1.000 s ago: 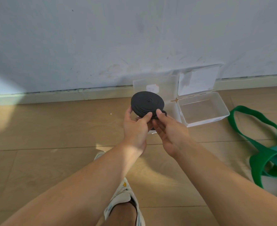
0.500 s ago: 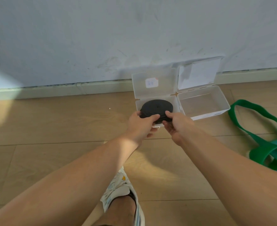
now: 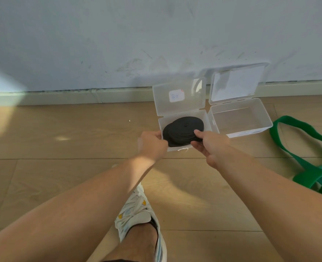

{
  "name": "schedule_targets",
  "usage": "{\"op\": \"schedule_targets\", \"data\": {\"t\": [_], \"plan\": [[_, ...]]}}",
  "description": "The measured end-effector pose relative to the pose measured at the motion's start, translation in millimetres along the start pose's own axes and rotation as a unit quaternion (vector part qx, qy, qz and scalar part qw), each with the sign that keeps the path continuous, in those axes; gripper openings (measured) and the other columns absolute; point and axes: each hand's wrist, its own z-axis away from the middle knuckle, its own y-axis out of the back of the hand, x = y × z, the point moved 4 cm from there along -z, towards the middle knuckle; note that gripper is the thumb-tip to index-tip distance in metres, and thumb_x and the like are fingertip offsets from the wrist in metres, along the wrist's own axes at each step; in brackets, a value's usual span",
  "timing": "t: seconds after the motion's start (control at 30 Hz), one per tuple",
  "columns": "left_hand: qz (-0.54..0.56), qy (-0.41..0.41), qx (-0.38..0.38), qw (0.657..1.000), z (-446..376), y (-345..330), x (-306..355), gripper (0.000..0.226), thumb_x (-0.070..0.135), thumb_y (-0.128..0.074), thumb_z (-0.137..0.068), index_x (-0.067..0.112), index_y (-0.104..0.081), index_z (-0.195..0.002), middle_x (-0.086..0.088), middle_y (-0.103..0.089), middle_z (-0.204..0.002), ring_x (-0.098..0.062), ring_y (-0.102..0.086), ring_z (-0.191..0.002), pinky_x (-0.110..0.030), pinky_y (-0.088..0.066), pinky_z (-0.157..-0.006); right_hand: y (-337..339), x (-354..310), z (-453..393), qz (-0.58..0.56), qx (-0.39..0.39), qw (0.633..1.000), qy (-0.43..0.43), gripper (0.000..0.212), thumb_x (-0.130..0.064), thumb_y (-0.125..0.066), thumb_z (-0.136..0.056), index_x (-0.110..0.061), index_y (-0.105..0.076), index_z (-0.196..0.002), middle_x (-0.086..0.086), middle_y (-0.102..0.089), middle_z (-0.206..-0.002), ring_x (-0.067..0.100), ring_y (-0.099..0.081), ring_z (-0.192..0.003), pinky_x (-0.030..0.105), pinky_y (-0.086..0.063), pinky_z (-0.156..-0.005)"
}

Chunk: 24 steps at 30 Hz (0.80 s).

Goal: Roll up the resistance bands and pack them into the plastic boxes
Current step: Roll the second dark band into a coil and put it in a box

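The rolled black band (image 3: 183, 131) sits in the left of two clear plastic boxes (image 3: 209, 121) on the floor, its coil slightly slipped so that one layer pokes out to the left under the top disc. Both hands are clamped on it from the near side: the left hand (image 3: 152, 143) pinches the left edge of the roll at the box's front corner, and the right hand (image 3: 210, 142) has its thumb on top of the roll with the fingers curled beneath the right edge. Holding it from both sides probably keeps the coil from springing open while it is seated flat. Both lids stand propped open against the wall, leaving the trays free to load. The right box (image 3: 241, 118) holds nothing, likely reserved for the green band (image 3: 307, 148), which lies loose and unrolled on the floor just beside it. A shoe (image 3: 137, 214) shows between the forearms.
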Motion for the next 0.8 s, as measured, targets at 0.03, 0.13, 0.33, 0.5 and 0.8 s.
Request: {"op": "schedule_targets", "data": {"t": [0.03,0.13,0.33,0.5,0.8], "plan": [[0.006,0.005,0.008,1.0,-0.1,1.0,-2.9,0.03,0.004,-0.065,-0.087,0.014,-0.08,-0.112,-0.002,-0.076,-0.093,-0.004,-0.066,-0.055,-0.01,-0.035,-0.04,-1.2,0.3,0.6,0.027,-0.004,1.0,0.013,0.018,-0.011,-0.074,-0.09,-0.006,-0.064,-0.105,0.01,-0.071,-0.094,0.016,-0.074,-0.068,0.03,-0.064,-0.075],[-0.021,0.004,-0.001,1.0,-2.6,2.9,-9.2,0.019,0.004,-0.063,-0.089,0.015,-0.078,-0.092,0.008,-0.047,-0.071,-0.005,-0.04,-0.046,-0.012,-0.032,-0.038,-3.8,-1.0,3.8,0.117,-0.01,0.991,0.068,0.014,-0.013,-0.071,-0.093,-0.011,-0.06,-0.102,0.006,-0.071,-0.092,0.016,-0.076,-0.072,0.034,-0.063,-0.082],[-0.016,-0.021,-0.005,1.0,6.1,0.1,-0.8,0.032,-0.001,-0.061,-0.086,0.014,-0.074,-0.11,-0.004,-0.076,-0.101,-0.02,-0.071,-0.09,-0.013,-0.05,-0.056,3.0,0.3,-0.8,0.212,0.001,0.962,0.17,0.041,-0.014,-0.074,-0.091,-0.021,-0.047,-0.121,0.002,-0.065,-0.101,0.021,-0.076,-0.07,0.033,-0.063,-0.072],[-0.117,-0.267,0.102,0.951,20.8,-5.2,1.8,0.035,0.007,-0.069,-0.079,0.019,-0.058,-0.111,0.008,-0.059,-0.103,-0.014,-0.055,-0.096,-0.036,-0.045,-0.091,5.8,-6.0,-5.9,0.272,0.008,0.935,0.226,0.035,-0.018,-0.08,-0.086,-0.016,-0.053,-0.109,0.003,-0.066,-0.103,0.028,-0.074,-0.074,0.022,-0.052,-0.047],[-0.356,-0.378,-0.055,0.853,7.5,-9.0,31.3,0.037,0.053,-0.056,-0.099,0.024,-0.061,-0.121,0.01,-0.062,-0.079,-0.017,-0.055,-0.073,-0.033,-0.041,-0.084,19.4,-11.1,-0.2,0.571,0.044,0.735,0.364,0.04,-0.07,-0.055,-0.088,-0.034,-0.064,-0.104,-0.012,-0.066,-0.107,0.018,-0.065,-0.088,0.036,-0.055,-0.068]]}}
